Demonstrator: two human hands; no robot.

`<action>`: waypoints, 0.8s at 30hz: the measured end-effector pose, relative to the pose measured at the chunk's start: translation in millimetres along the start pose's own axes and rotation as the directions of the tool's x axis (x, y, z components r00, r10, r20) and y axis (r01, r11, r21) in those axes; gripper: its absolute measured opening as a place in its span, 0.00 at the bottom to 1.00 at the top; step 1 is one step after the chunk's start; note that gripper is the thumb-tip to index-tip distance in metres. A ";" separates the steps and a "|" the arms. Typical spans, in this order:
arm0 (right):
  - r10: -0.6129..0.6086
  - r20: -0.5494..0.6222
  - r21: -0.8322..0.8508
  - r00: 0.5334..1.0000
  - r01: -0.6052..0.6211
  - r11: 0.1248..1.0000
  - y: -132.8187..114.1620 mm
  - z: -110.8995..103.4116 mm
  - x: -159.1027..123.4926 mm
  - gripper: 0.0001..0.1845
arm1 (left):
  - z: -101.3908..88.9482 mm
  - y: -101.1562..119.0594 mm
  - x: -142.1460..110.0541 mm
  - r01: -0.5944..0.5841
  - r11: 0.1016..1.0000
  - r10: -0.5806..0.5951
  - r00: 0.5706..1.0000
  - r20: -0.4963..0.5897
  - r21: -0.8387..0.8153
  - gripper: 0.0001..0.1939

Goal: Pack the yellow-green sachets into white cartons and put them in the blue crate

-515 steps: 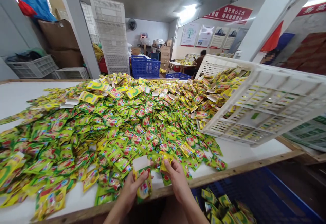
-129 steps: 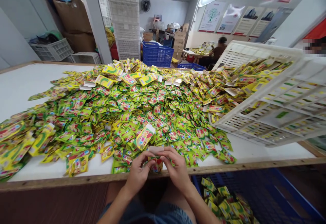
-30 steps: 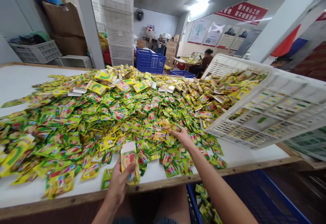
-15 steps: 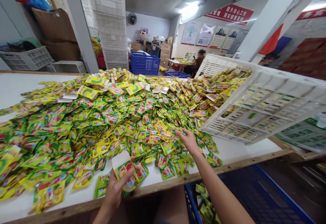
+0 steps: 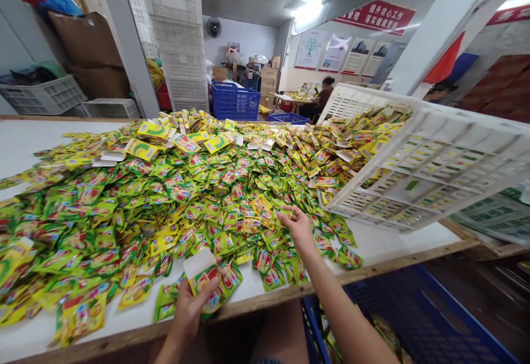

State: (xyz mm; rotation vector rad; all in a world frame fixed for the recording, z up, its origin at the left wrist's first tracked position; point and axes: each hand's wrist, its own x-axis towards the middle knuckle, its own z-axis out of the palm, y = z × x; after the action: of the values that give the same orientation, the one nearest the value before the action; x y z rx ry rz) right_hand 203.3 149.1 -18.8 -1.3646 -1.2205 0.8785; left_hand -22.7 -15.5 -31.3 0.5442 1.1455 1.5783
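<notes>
My left hand (image 5: 191, 304) is closed around a small printed box (image 5: 206, 275) near the table's front edge, its white end flap standing up. Behind and right of the box, a green sachet (image 5: 232, 278) shows against my left fingers. Over the heap of green and yellow sachets (image 5: 215, 198), my right hand (image 5: 298, 231) has its thumb and fingers bent together on a green sachet (image 5: 282, 219); the fingertips partly cover it. Yellow sachets (image 5: 260, 205) lie just left of those fingertips.
A tilted white crate (image 5: 397, 187) spills yellow boxes (image 5: 364, 140) onto the table's right side. More flat boxes (image 5: 143, 148) lie on top of the heap. Below the wooden table edge (image 5: 256, 304) is a blue crate (image 5: 439, 309). A person (image 5: 325, 96) sits in the background.
My right hand has shifted slightly left and up over the sachets, its fingers drawing closer together. My left hand keeps the box in nearly the same place.
</notes>
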 end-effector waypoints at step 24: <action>-0.239 -0.144 -0.231 0.960 0.203 0.952 -6.4 26.1 -56.0 0.13 | -1.7 -1.4 -0.3 -0.034 0.993 0.026 0.997 0.072 0.117 0.22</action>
State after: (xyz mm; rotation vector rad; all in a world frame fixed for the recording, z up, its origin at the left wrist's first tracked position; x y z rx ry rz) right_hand 165.4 100.1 -23.8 -1.4076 -1.3329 0.4721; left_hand -23.3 -16.5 -33.3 0.6927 1.1871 1.5120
